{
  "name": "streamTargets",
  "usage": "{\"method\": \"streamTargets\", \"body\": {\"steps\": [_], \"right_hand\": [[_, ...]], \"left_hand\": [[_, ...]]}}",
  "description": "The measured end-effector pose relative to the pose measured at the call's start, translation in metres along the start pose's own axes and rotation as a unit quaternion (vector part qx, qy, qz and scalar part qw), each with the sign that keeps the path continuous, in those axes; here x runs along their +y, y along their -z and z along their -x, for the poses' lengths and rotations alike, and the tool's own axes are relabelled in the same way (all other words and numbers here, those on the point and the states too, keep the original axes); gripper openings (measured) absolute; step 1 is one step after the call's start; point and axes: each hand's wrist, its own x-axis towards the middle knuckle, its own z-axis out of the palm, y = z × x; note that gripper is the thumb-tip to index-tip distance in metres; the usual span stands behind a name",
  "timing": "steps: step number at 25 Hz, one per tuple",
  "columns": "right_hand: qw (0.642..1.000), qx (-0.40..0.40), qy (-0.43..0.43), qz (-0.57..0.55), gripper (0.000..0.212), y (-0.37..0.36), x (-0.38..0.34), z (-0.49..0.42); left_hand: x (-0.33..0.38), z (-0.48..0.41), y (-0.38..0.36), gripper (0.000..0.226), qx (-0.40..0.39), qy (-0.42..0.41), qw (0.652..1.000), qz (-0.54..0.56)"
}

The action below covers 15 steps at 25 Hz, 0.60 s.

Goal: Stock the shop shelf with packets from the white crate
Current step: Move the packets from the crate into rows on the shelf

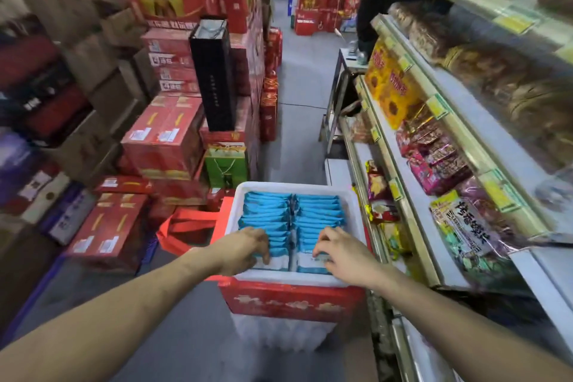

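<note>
Cartons (pixel 161 133) in red are standing stacked along the left side of the aisle, with a tall black box (pixel 214 74) rising among them and a green bag (pixel 226 164) sitting at their foot. Next to these, a white crate (pixel 294 187) is resting on a red box (pixel 291 301) in the middle of the aisle floor. Blue packets (pixel 266 211) are standing on edge inside it, filling it in two rows from far edge to near edge. The left hand (pixel 245 248) is reaching into the near-left corner of the crate, its fingers bending down and curling round the nearest packets of the left row. The right hand (pixel 338 250) is doing likewise at the near-right corner, fingers hooking over the nearest packets of the right row. The shelf (pixel 471 139) is running along the right of the crate, its tiers carrying snack bags (pixel 434 158) in pink, yellow and brown.
</note>
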Motion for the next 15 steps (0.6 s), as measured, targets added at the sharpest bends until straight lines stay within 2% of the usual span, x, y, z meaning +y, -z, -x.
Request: {"method": "streamTargets", "body": {"steps": [2, 6, 8, 11, 15], "right_hand": [[1.0, -0.019, -0.013, -0.009, 0.027, 0.003, 0.004, -0.001], [0.99, -0.134, -0.005, -0.039, 0.034, 0.003, 0.005, -0.009], [0.981, -0.177, -0.029, -0.071, 0.04, -0.001, 0.004, -0.012], [0.98, -0.175, -0.051, -0.078, 0.049, -0.005, 0.0, -0.017], [0.989, -0.133, -0.016, -0.059, 0.042, 0.008, -0.009, -0.015]], "left_hand": [[-0.001, 0.0, 0.002, 0.036, -0.014, 0.006, 1.0, 0.003], [0.0, -0.005, 0.008, 0.035, -0.063, -0.015, 0.998, 0.003], [0.004, -0.005, 0.008, 0.032, -0.092, -0.033, 0.995, 0.004], [0.007, -0.009, 0.012, 0.031, -0.092, -0.055, 0.994, -0.019], [0.012, -0.019, 0.01, 0.041, -0.06, -0.09, 0.992, -0.072]]}}
